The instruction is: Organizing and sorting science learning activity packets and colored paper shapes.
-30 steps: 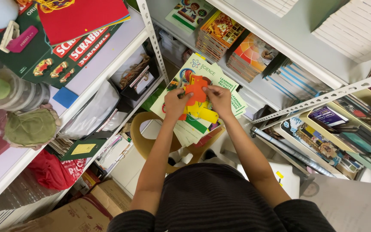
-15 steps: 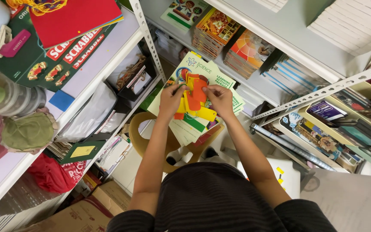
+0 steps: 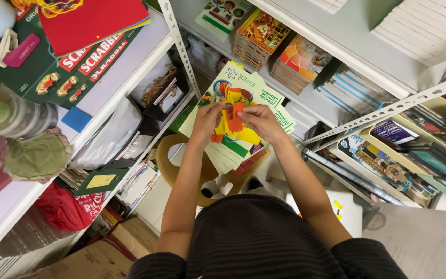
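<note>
since a second ago both hands have drawn closer together over the pile, so the sorting has narrowed to one piece: the left hand and right hand now pinch a small orange card piece between thumbs and fingertips, fingers curled, not fully closed. it sits atop loose yellow and orange cutouts, flat, matte, ragged-edged, lying on glossy green-and-white booklets above a tan plastic stool, between perforated metal shelves stacked with books
</note>
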